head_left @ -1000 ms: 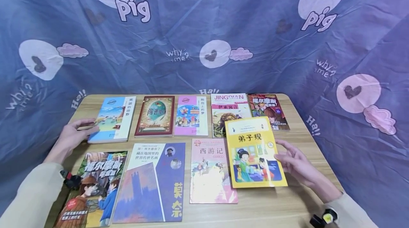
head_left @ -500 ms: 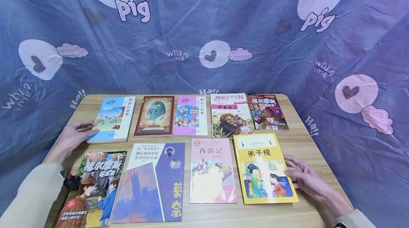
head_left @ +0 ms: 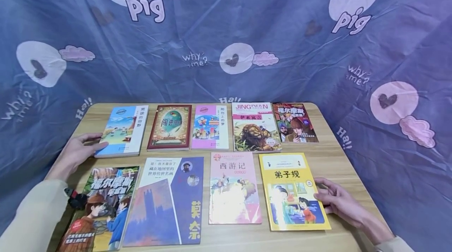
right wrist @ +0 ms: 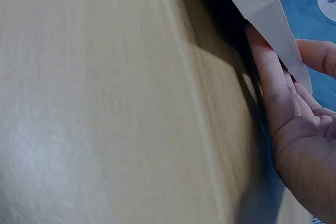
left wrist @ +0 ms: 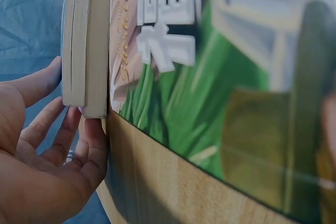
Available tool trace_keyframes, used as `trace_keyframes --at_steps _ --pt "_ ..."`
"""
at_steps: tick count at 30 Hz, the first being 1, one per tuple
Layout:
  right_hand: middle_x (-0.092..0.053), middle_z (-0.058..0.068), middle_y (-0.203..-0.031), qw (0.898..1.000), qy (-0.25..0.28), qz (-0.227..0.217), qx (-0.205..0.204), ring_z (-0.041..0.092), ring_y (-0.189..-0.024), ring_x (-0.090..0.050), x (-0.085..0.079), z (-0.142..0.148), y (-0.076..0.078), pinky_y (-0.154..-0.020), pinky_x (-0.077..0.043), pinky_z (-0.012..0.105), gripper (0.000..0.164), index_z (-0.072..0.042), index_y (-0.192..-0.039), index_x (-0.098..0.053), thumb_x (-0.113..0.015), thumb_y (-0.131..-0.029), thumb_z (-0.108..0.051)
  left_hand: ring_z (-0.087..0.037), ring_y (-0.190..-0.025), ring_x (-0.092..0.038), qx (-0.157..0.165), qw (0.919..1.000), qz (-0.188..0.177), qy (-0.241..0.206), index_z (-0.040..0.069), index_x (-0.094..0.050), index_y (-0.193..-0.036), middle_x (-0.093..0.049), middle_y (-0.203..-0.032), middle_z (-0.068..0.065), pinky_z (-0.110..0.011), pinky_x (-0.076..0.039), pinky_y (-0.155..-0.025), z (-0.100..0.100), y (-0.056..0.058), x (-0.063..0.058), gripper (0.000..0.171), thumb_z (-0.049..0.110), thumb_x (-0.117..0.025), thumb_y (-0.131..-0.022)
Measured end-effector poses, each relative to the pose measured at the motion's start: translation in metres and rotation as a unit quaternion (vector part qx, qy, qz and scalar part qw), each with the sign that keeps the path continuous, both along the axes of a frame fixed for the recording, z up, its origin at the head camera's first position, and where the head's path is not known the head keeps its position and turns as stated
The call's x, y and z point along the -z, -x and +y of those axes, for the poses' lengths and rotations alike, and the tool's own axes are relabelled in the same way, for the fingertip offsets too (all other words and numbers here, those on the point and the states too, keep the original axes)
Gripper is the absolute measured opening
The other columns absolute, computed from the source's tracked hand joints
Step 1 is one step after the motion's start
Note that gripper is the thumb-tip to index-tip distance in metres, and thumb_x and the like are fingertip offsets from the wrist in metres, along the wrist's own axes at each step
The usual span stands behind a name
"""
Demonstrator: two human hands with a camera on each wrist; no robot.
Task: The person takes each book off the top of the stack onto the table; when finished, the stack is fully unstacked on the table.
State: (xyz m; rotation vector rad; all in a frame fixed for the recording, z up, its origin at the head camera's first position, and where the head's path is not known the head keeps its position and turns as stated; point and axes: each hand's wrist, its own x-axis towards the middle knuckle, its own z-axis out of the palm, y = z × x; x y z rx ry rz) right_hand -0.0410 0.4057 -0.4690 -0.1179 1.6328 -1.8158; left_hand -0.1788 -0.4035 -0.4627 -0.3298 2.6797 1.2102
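Along its right edge, my right hand [head_left: 340,203] pinches a yellow picture-cover book [head_left: 294,193], thumb on the cover and fingers underneath. In the right wrist view, this book's page edge [right wrist: 262,14] is raised off the wooden table, with the fingers [right wrist: 268,72] reaching under it. At the far left, my left hand [head_left: 75,152] grips the lower left corner of a blue-and-white book [head_left: 121,130]. The left wrist view shows two page blocks [left wrist: 86,40] stacked there, the thumb on the cover side and the other fingers curled at the edge.
Left of the yellow book lies a pink book [head_left: 234,189], then a purple Monet book [head_left: 164,201] and a detective book [head_left: 102,209]. Behind are a red-bordered book [head_left: 169,128], a pink-and-white one [head_left: 210,126], a lion-cover book [head_left: 256,128] and a dark red one [head_left: 296,122]. Patterned blue cloth [head_left: 197,16] surrounds the table.
My right hand has brought the yellow book toward me, rightward and lower, off the lion-cover and dark red books. My left hand stays at the blue-and-white book.
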Motion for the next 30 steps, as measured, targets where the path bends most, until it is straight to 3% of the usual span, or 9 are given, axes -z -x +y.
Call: trace_keyframes --at_steps 3,6,8,9,11,14,19,24,30 --pt "-0.075 -0.007 -0.107 0.989 -0.132 0.063 0.026 0.010 -0.092 -0.074 -0.005 -0.005 -0.001 -0.073 -0.065 0.033 0.036 -0.012 -0.143 -0.052 -0.054 -0.108 -0.006 0.021 -0.079 -0.047 0.001 1.0000 0.001 0.000 -0.004 -0.036 -0.161 -0.038 -0.160 -0.036 -0.022 -0.055 -0.066 0.000 0.001 0.000 0.085 0.052 -0.064 -0.103" --pt "-0.068 -0.003 -0.087 0.942 -0.298 0.137 0.073 0.007 -0.067 -0.064 -0.017 -0.017 0.002 -0.055 -0.058 0.030 0.038 0.007 -0.133 -0.059 -0.069 -0.101 -0.012 0.019 -0.083 -0.047 0.003 1.0000 -0.001 0.002 -0.003 -0.036 -0.161 -0.038 -0.160 -0.036 -0.021 -0.054 -0.067 0.000 0.002 0.001 0.086 0.053 -0.063 -0.103" --pt "-0.066 0.002 -0.084 0.910 -0.362 0.178 0.100 0.009 -0.060 -0.059 -0.027 -0.029 0.008 -0.050 -0.055 0.030 0.039 0.011 -0.127 -0.063 -0.074 -0.098 -0.013 0.010 -0.091 -0.052 0.003 1.0000 -0.004 0.003 -0.003 -0.036 -0.161 -0.038 -0.160 -0.035 -0.020 -0.054 -0.067 -0.001 0.002 0.001 0.086 0.054 -0.063 -0.103" --pt "-0.067 0.006 -0.083 0.899 -0.377 0.193 0.113 0.011 -0.058 -0.059 -0.032 -0.037 0.013 -0.049 -0.054 0.031 0.037 0.009 -0.124 -0.065 -0.075 -0.096 -0.013 0.006 -0.094 -0.053 0.001 1.0000 -0.005 0.005 -0.003 -0.036 -0.161 -0.038 -0.161 -0.035 -0.019 -0.054 -0.067 -0.001 0.002 0.001 0.086 0.055 -0.063 -0.102" --pt "-0.070 0.014 -0.086 0.891 -0.380 0.215 0.127 0.014 -0.057 -0.061 -0.040 -0.056 0.025 -0.049 -0.055 0.032 0.037 0.007 -0.125 -0.066 -0.077 -0.095 -0.013 0.000 -0.099 -0.053 0.001 0.9999 -0.008 0.006 -0.003 -0.036 -0.161 -0.038 -0.160 -0.035 -0.019 -0.053 -0.068 -0.002 0.002 0.000 0.087 0.055 -0.062 -0.102" --pt "-0.073 0.022 -0.094 0.902 -0.340 0.236 0.123 0.019 -0.061 -0.068 -0.045 -0.092 0.049 -0.054 -0.060 0.033 0.038 0.008 -0.127 -0.065 -0.075 -0.096 -0.012 0.000 -0.097 -0.054 0.001 0.9999 -0.011 0.005 -0.003 -0.036 -0.161 -0.038 -0.160 -0.035 -0.019 -0.053 -0.067 -0.003 0.002 -0.001 0.087 0.055 -0.062 -0.102" --pt "-0.073 0.028 -0.103 0.937 -0.244 0.232 0.090 0.026 -0.073 -0.075 -0.041 -0.167 0.095 -0.068 -0.066 0.039 0.038 0.012 -0.128 -0.064 -0.073 -0.096 -0.007 0.010 -0.089 -0.047 0.003 0.9999 -0.014 0.007 -0.002 -0.034 -0.162 -0.038 -0.160 -0.035 -0.019 -0.053 -0.067 -0.004 0.000 -0.003 0.088 0.056 -0.061 -0.103" --pt "-0.076 0.027 -0.102 0.951 -0.185 0.233 0.081 0.028 -0.073 -0.077 -0.034 -0.245 0.132 -0.069 -0.066 0.041 0.037 0.010 -0.128 -0.067 -0.073 -0.094 -0.005 0.011 -0.086 -0.049 0.002 0.9999 -0.013 0.006 -0.002 -0.034 -0.162 -0.039 -0.159 -0.035 -0.021 -0.053 -0.067 -0.003 -0.001 -0.002 0.086 0.055 -0.061 -0.103" --pt "-0.076 0.030 -0.111 0.981 -0.102 0.150 0.074 0.024 -0.080 -0.079 -0.021 -0.329 0.165 -0.079 -0.067 0.039 0.039 0.006 -0.135 -0.064 -0.071 -0.099 -0.008 0.008 -0.088 -0.050 -0.001 0.9999 -0.017 0.002 -0.001 -0.033 -0.163 -0.038 -0.160 -0.035 -0.021 -0.053 -0.067 -0.002 -0.001 -0.001 0.087 0.055 -0.061 -0.103"
